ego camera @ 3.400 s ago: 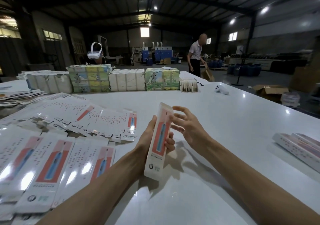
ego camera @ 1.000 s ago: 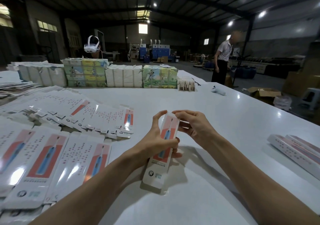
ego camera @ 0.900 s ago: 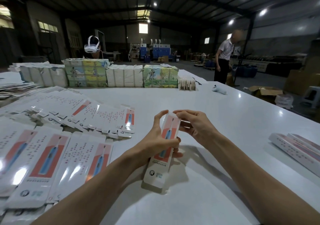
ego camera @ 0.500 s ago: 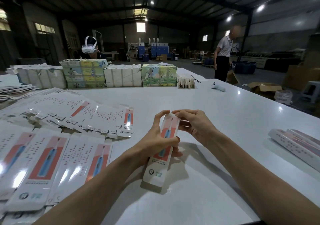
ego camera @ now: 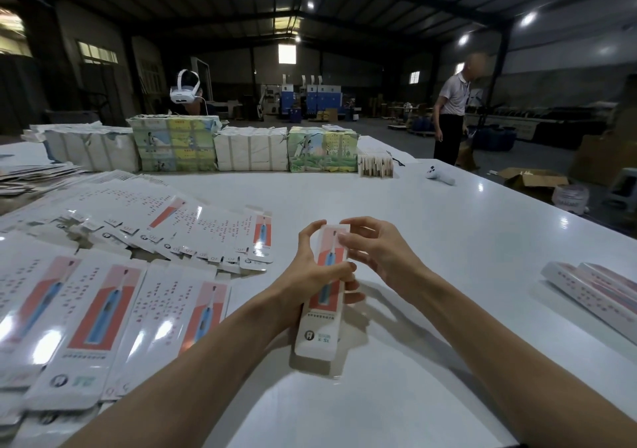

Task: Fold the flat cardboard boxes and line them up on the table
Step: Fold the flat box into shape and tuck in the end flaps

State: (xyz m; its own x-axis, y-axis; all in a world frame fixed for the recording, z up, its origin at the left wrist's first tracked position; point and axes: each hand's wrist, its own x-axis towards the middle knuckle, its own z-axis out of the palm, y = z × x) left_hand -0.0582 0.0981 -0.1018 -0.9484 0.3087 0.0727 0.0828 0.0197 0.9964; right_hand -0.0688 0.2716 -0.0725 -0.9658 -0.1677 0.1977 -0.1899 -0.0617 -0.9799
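Your left hand [ego camera: 310, 277] is gripping a box [ego camera: 319, 337], right hand [ego camera: 381, 254] seemingly pinching its flap [ego camera: 336, 229]; few folded boxes [ego camera: 593, 290] are lying done, many flat boxes [ego camera: 103, 313] waiting.

Only two arms of the person show. The left forearm [ego camera: 193, 361] and the right forearm [ego camera: 499, 344] are both bare along their whole visible length, from the lower frame edge to the wrist. They are lean and smooth, and the wide lens makes them look broad near the edge and narrow towards the wrists. The left hand [ego camera: 310, 275] and the right hand [ego camera: 379, 254] are bare as well, with long, slim fingers and plain knuckles. The wrists are uncovered too.
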